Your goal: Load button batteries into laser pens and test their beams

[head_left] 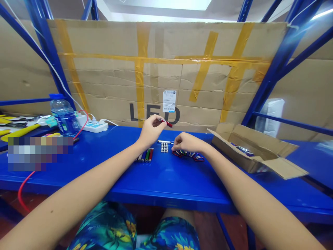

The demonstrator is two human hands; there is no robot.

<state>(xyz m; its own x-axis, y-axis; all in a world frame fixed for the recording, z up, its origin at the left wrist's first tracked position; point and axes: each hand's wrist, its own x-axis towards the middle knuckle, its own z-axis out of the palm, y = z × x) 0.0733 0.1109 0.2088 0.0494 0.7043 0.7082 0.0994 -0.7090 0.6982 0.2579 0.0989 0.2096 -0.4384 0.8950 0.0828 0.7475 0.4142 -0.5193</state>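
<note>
My left hand (150,132) is raised a little above the blue table (166,180), pinching a small red pen-like tube (166,122) by one end. My right hand (183,142) is curled, fingers down, on a heap of coloured carabiner clips (191,155); what its fingertips hold is hidden. Between the hands lie a cluster of small silver button cells (164,148) and a thin silver part (164,141). A row of coloured tubes (146,155) lies below my left wrist.
An open cardboard box (256,151) sits to the right. At the left stand a water bottle (63,116), a white power strip (95,125), a red cable (22,194) and yellow tools (15,132). A taped cardboard wall (166,69) backs the table.
</note>
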